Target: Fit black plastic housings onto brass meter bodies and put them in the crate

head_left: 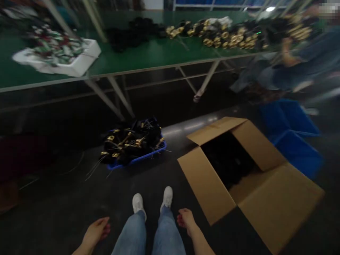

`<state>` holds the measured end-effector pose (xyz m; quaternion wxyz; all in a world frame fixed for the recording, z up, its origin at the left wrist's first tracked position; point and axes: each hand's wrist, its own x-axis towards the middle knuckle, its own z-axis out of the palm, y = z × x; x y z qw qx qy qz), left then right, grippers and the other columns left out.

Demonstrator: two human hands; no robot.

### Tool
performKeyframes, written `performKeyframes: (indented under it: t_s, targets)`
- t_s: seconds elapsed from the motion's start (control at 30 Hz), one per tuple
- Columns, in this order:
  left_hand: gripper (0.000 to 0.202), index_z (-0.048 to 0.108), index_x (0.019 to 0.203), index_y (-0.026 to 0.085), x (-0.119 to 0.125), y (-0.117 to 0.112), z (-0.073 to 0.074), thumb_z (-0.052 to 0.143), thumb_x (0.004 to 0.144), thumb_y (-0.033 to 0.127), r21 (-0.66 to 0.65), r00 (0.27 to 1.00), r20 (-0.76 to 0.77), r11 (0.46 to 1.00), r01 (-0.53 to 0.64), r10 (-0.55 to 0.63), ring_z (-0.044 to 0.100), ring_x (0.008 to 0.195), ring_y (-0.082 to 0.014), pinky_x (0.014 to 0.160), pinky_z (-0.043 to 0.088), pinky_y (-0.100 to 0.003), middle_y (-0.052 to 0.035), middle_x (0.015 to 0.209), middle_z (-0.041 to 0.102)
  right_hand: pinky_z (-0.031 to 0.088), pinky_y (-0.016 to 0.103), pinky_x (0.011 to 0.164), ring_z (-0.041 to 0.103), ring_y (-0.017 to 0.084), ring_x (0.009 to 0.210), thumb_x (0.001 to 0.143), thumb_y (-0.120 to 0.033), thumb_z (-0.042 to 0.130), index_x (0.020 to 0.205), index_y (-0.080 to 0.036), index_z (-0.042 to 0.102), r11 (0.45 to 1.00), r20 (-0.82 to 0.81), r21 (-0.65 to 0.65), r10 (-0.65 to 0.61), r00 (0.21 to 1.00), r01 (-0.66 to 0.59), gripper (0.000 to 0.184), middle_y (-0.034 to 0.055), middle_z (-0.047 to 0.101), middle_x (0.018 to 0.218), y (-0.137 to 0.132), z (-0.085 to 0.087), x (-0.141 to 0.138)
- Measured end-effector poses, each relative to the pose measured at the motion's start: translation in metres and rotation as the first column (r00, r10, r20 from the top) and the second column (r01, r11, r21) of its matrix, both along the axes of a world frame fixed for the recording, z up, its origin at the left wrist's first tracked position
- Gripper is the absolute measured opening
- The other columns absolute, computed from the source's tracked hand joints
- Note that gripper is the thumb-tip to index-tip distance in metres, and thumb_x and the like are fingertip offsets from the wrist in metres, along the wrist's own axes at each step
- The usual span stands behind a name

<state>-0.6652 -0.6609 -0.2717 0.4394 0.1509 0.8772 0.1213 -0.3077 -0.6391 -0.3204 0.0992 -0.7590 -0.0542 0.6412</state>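
My left hand (97, 232) hangs beside my left thigh, fingers loosely curled and apart, holding nothing. My right hand (186, 219) hangs beside my right thigh with its fingers curled in toward the palm; nothing shows in it. I stand on a dark floor in jeans and white shoes (152, 202). An open cardboard box (276, 202) with dark parts inside lies just right of my right hand. A blue tray (138, 159) heaped with black and brass parts and wires sits on the floor ahead of my feet.
A long green table (148, 56) on metal legs runs across the back, bearing a white tray (77, 65) of parts and piles of black and brass pieces (228, 35). Blue bins (292, 131) stand at right. Another person (305, 60) sits at the far right.
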Motion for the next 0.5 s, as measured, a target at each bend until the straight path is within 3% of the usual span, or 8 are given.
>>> performKeyframes:
  t_s: [0.1, 0.17, 0.33, 0.43, 0.5]
  targets:
    - [0.014, 0.056, 0.092, 0.011, -0.051, -0.003, -0.060, 0.054, 0.083, 0.022, -0.050, 0.906, 0.178, 0.924, -0.380, 0.383, 0.062, 0.056, -0.0174, 0.050, 0.049, -0.025, -0.0075, 0.067, 0.063, 0.033, 0.019, 0.039, 0.044, 0.009, 0.035, 0.073, -0.019, 0.051, 0.063, -0.018, 0.046, 0.999, -0.020, 0.001, 0.033, 0.999, -0.033, 0.011, -0.0019, 0.047, 0.047, 0.032, -0.057, -0.046]
    - [0.010, 0.054, 0.090, 0.013, -0.071, 0.015, -0.113, 0.055, 0.081, 0.016, -0.031, 0.826, 0.239, 0.854, -0.519, 0.510, 0.062, 0.054, -0.0167, 0.050, 0.049, -0.024, -0.0067, 0.066, 0.063, 0.033, 0.018, 0.040, 0.045, 0.009, 0.038, 0.071, -0.016, 0.054, 0.064, -0.017, 0.049, 0.998, -0.012, 0.055, -0.009, 1.000, 0.009, 0.008, -0.0022, 0.049, 0.048, 0.065, -0.098, -0.084]
    - [0.010, 0.054, 0.091, 0.012, -0.078, 0.111, -0.247, 0.053, 0.081, 0.008, 0.046, 0.693, 0.418, 0.748, -0.663, 0.588, 0.064, 0.062, -0.0158, 0.056, 0.052, -0.024, -0.0091, 0.075, 0.063, 0.040, 0.016, 0.048, 0.050, 0.007, 0.052, 0.071, -0.017, 0.062, 0.080, -0.016, 0.054, 0.953, -0.024, 0.258, -0.158, 0.987, 0.159, 0.012, -0.0020, 0.055, 0.062, 0.192, -0.231, -0.183]
    - [0.016, 0.056, 0.093, 0.010, -0.064, 0.181, -0.315, 0.061, 0.077, 0.013, 0.029, 0.587, 0.555, 0.691, -0.722, 0.590, 0.064, 0.069, -0.0191, 0.059, 0.054, -0.028, -0.0135, 0.083, 0.063, 0.046, 0.018, 0.054, 0.053, 0.009, 0.057, 0.076, -0.025, 0.059, 0.081, -0.016, 0.052, 0.927, -0.068, 0.284, -0.234, 0.970, 0.243, 0.012, -0.0015, 0.054, 0.064, 0.260, -0.306, -0.233]
    - [0.023, 0.056, 0.093, 0.010, -0.054, 0.223, -0.355, 0.065, 0.075, 0.021, 0.031, 0.541, 0.593, 0.655, -0.755, 0.596, 0.063, 0.075, -0.0232, 0.064, 0.056, -0.036, -0.0148, 0.085, 0.062, 0.049, 0.022, 0.056, 0.053, 0.011, 0.058, 0.078, -0.028, 0.057, 0.081, -0.017, 0.050, 0.918, -0.086, 0.261, -0.284, 0.955, 0.297, 0.013, -0.0016, 0.051, 0.061, 0.290, -0.345, -0.255]
